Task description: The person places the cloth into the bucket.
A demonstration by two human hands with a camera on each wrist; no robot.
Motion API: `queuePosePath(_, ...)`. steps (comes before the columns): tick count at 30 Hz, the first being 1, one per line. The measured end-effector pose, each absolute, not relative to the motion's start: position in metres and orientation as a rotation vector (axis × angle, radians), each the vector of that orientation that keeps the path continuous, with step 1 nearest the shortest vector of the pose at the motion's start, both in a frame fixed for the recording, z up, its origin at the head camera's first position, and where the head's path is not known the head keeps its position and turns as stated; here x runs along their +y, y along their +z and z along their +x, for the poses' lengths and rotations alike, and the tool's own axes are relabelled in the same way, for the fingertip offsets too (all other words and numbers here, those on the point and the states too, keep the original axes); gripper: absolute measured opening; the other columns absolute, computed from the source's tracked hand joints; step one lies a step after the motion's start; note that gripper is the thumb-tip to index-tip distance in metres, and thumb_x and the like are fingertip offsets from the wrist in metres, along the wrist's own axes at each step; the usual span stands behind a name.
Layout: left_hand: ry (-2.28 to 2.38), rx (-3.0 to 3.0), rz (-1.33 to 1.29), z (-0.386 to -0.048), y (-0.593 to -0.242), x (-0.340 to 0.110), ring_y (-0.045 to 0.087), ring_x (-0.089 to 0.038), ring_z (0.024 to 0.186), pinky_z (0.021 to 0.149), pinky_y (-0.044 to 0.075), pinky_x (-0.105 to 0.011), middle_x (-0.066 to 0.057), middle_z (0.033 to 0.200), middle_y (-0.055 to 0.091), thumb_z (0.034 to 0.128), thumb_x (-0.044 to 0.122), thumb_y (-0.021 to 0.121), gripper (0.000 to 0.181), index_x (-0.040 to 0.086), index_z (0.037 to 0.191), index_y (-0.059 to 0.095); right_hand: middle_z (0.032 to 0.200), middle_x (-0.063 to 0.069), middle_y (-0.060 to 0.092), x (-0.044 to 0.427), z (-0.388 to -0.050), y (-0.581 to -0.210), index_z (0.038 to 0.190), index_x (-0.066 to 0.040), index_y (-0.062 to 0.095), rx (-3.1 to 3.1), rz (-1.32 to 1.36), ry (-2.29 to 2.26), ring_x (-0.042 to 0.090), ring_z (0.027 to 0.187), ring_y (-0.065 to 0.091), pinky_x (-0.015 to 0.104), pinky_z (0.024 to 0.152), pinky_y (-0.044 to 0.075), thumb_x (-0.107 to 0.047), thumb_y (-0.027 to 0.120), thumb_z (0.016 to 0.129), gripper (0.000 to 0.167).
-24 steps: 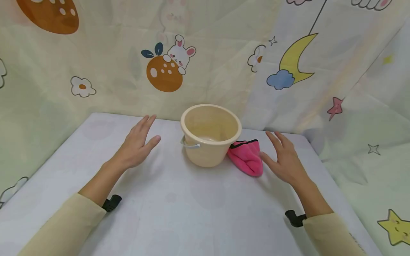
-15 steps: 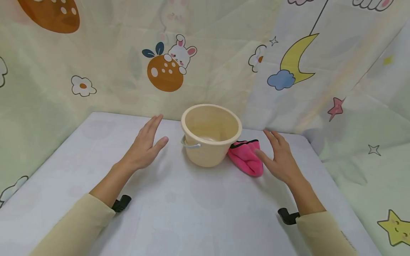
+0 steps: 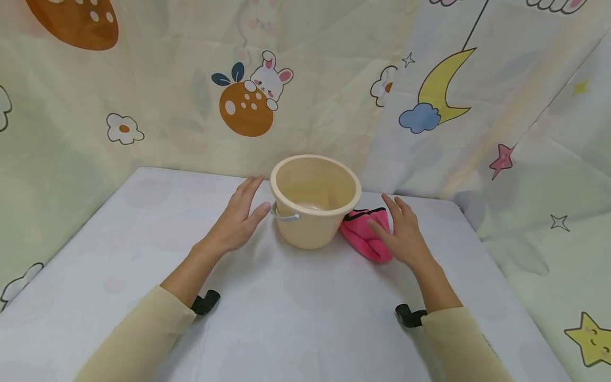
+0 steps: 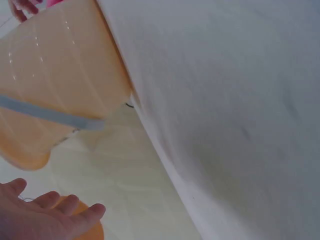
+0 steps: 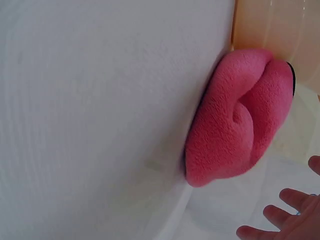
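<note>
Left hand (image 3: 236, 223) and right hand (image 3: 402, 234), both spread and empty, flank the plastic bucket (image 3: 307, 231); just right of it lies the pink fleecy cloth (image 3: 361, 237). Lopsided pressure might tip the bucket; the right hand could snag the cloth.

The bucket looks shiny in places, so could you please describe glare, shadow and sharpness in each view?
Head: even light, a faint shadow by the bucket; left wrist: white glints on it, soft-edged handle; right wrist: pink cloth clear enough to show fuzz.
</note>
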State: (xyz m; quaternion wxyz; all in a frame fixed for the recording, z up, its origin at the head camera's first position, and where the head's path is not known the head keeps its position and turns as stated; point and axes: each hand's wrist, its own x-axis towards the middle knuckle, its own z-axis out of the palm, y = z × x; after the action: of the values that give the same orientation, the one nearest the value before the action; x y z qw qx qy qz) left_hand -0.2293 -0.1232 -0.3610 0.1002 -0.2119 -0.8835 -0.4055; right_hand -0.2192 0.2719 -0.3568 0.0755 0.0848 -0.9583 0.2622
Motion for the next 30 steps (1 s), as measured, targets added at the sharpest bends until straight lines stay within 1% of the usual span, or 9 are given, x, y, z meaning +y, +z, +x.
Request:
queuePosePath(6, -1.255, -2.539, -0.662, -0.232, -0.364, -0.113, 0.015, -0.031, 0.157, 0.123, 0.018, -0.062, -0.012, 0.170, 0.019, 0.1067, 0.051, 0.042, 0.071, 0.018, 0.165, 0.019, 0.168, 0.023, 0.013, 0.261, -0.227, -0.367, 0.165, -0.019, 0.021, -2.924, 0.228, 0.758, 0.050, 0.152, 0.014, 0.075, 0.110, 0.032, -0.054, 0.057, 0.100, 0.082)
queuePosePath(9, -1.276, -2.527, -0.645, -0.232, -0.365, -0.108, 0.018, -0.030, 0.157, 0.124, 0.020, -0.059, -0.011, 0.169, 0.020, 0.1065, 0.051, 0.041, 0.072, 0.017, 0.165, 0.018, 0.168, 0.023, 0.015, 0.256, -0.229, -0.369, 0.165, -0.020, 0.023, -2.944, 0.227, 0.705, 0.049, 0.152, 0.015, 0.075, 0.108, 0.034, -0.059, 0.058, 0.098, 0.085)
queuePosePath(13, -1.343, -2.509, -0.608, -0.234, -0.364, -0.101, 0.022, -0.031, 0.156, 0.123, 0.023, -0.059, -0.012, 0.168, 0.022, 0.1061, 0.052, 0.041, 0.073, 0.018, 0.166, 0.016, 0.166, 0.027, 0.017, 0.251, -0.233, -0.370, 0.163, -0.017, 0.027, -2.981, 0.230, 0.654, 0.051, 0.152, 0.015, 0.076, 0.108, 0.033, -0.063, 0.057, 0.097, 0.086)
queuePosePath(17, -1.447, -2.479, -0.578, -0.236, -0.365, -0.092, 0.029, -0.035, 0.151, 0.121, 0.027, -0.058, -0.011, 0.167, 0.024, 0.1052, 0.051, 0.043, 0.075, 0.018, 0.166, 0.014, 0.164, 0.030, 0.018, 0.248, -0.236, -0.375, 0.162, -0.015, 0.029, -3.034, 0.211, 0.654, 0.053, 0.151, 0.014, 0.076, 0.109, 0.032, -0.060, 0.056, 0.098, 0.083)
queuePosePath(19, -1.487, -2.455, -0.577, -0.236, -0.367, -0.089, 0.031, -0.034, 0.150, 0.121, 0.028, -0.054, -0.011, 0.166, 0.026, 0.1051, 0.049, 0.044, 0.076, 0.017, 0.166, 0.012, 0.163, 0.031, 0.018, 0.246, -0.237, -0.378, 0.162, -0.015, 0.030, -3.053, 0.191, 0.669, 0.054, 0.150, 0.015, 0.076, 0.108, 0.033, -0.059, 0.056, 0.098, 0.082)
queuePosePath(23, -1.543, -2.408, -0.597, -0.237, -0.368, -0.086, 0.032, -0.029, 0.150, 0.123, 0.028, -0.049, -0.014, 0.163, 0.029, 0.1055, 0.045, 0.045, 0.076, 0.013, 0.166, 0.010, 0.161, 0.032, 0.022, 0.244, -0.241, -0.383, 0.161, -0.016, 0.032, -3.075, 0.188, 0.692, 0.060, 0.144, 0.024, 0.075, 0.106, 0.035, -0.055, 0.056, 0.099, 0.078)
queuePosePath(25, -1.577, -2.394, -0.598, -0.237, -0.368, -0.085, 0.032, -0.029, 0.150, 0.123, 0.028, -0.049, -0.015, 0.162, 0.030, 0.1055, 0.044, 0.045, 0.076, 0.012, 0.166, 0.010, 0.160, 0.032, 0.024, 0.242, -0.243, -0.386, 0.161, -0.016, 0.033, -3.082, 0.209, 0.684, 0.062, 0.140, 0.029, 0.075, 0.107, 0.036, -0.053, 0.056, 0.099, 0.075)
queuePosePath(27, -1.629, -2.385, -0.580, -0.237, -0.368, -0.084, 0.034, -0.030, 0.149, 0.121, 0.031, -0.051, -0.014, 0.163, 0.030, 0.1054, 0.044, 0.045, 0.076, 0.013, 0.166, 0.010, 0.159, 0.031, 0.025, 0.240, -0.244, -0.388, 0.161, -0.017, 0.034, -3.087, 0.227, 0.682, 0.062, 0.139, 0.031, 0.074, 0.107, 0.035, -0.054, 0.056, 0.099, 0.076)
queuePosePath(30, -1.747, -2.380, -0.541, -0.236, -0.368, -0.082, 0.038, -0.035, 0.147, 0.117, 0.035, -0.057, -0.016, 0.164, 0.028, 0.1053, 0.045, 0.046, 0.076, 0.021, 0.166, 0.008, 0.159, 0.030, 0.026, 0.238, -0.244, -0.393, 0.161, -0.019, 0.035, -3.096, 0.256, 0.651, 0.059, 0.141, 0.032, 0.072, 0.108, 0.037, -0.054, 0.060, 0.097, 0.077)
